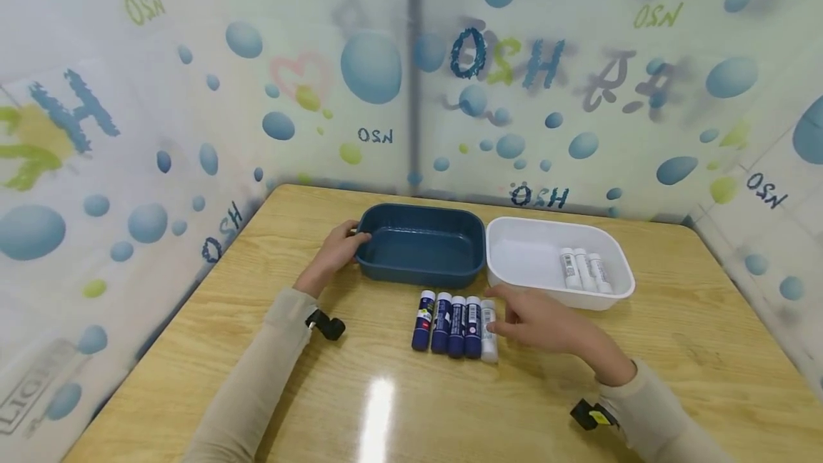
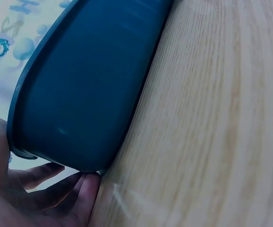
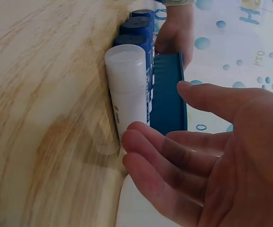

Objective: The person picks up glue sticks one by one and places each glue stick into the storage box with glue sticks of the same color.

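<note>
My left hand (image 1: pixel 339 245) holds the left end of a dark blue rectangular tray (image 1: pixel 421 279), with the thumb over its rim. In the left wrist view the fingers (image 2: pixel 87 194) touch the end wall from outside. Several blue glue sticks (image 1: pixel 457 327) lie side by side in front of the tray. At the right end of that row lies a white glue stick (image 1: pixel 489 349). My right hand (image 1: pixel 536 316) reaches over it, thumb and fingers apart. From the right wrist, the fingertips (image 3: pixel 136 137) are right beside the white glue stick's barrel.
A white tray (image 1: pixel 514 231) stands to the right of the blue one, holding three white glue sticks (image 1: pixel 583 269) at its right end. Both trays sit near the back edge of the wooden table (image 1: pixel 308 391). Behind is a patterned curtain (image 1: pixel 450 141).
</note>
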Motion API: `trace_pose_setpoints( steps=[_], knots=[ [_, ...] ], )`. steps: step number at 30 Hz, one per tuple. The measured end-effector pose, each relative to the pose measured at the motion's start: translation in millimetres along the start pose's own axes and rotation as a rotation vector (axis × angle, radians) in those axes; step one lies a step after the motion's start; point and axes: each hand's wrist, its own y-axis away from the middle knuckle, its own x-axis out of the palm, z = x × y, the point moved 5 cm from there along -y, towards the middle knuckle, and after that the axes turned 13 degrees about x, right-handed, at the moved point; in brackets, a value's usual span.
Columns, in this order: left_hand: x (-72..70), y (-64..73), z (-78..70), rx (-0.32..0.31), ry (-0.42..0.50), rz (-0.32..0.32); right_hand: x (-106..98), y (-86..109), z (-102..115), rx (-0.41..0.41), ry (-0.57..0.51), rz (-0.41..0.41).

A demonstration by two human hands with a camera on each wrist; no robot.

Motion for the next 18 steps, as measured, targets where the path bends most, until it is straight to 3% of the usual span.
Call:
trace_pose_setpoints(
  steps=[18],
  knots=[
    [1.4, 0.1, 1.3, -0.007, 0.016, 0.005, 8.7, -6.3, -10.4, 0.041, -0.127, 0.066]
  ],
)
